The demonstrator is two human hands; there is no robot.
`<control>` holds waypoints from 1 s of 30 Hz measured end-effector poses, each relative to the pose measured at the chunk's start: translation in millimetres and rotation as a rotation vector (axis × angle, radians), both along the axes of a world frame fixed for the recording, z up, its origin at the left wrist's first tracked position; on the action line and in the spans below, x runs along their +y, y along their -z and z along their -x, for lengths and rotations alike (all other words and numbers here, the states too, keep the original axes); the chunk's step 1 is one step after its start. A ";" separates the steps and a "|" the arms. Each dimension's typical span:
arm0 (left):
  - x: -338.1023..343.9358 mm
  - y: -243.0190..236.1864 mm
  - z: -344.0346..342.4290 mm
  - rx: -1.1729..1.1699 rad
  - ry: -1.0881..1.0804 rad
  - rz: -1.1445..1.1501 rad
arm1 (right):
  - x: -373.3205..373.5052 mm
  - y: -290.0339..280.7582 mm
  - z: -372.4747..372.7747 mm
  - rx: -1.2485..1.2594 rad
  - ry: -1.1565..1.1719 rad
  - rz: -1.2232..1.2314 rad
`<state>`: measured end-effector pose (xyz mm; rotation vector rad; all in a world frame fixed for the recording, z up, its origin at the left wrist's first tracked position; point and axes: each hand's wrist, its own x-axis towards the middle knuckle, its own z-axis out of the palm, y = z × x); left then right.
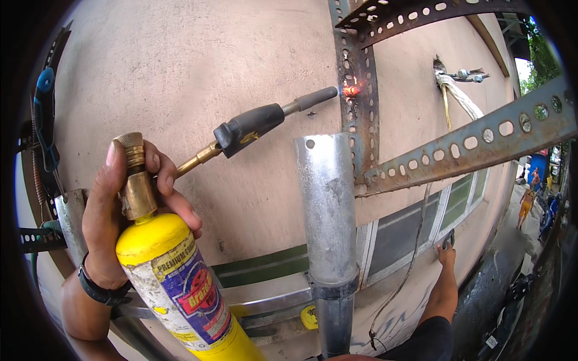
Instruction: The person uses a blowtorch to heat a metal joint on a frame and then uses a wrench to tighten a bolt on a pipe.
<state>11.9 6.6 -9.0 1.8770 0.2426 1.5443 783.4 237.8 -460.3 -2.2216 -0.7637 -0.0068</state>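
Note:
My left hand, wearing a dark wrist strap, is wrapped round the brass valve of a gas torch with a yellow cylinder. The torch's black handle and burner tube point up to the right. At the tube's tip a small bluish flame meets a glowing orange spot on the upright slotted steel angle against the wall. Far lower right, my right hand is closed by the window ledge. A small dark thing shows at its fingers, too small to name.
A grey metal pipe stands upright in front of me. Rusty slotted arms jut out from the upright. White cable leaves a wall hole beside bolts. Blue-handled pliers hang at left. Street and people lie far below right.

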 end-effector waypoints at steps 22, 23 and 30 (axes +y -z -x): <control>-2.7 -2.4 2.3 0.046 0.080 0.003 | 33.3 28.3 -10.2 0.058 0.070 0.015; -4.4 -2.2 2.3 0.045 0.064 0.004 | 36.9 31.6 -2.9 0.015 0.062 -0.022; 0.8 -0.5 -2.3 0.067 0.028 0.046 | 10.8 22.7 23.6 -0.037 0.242 -0.371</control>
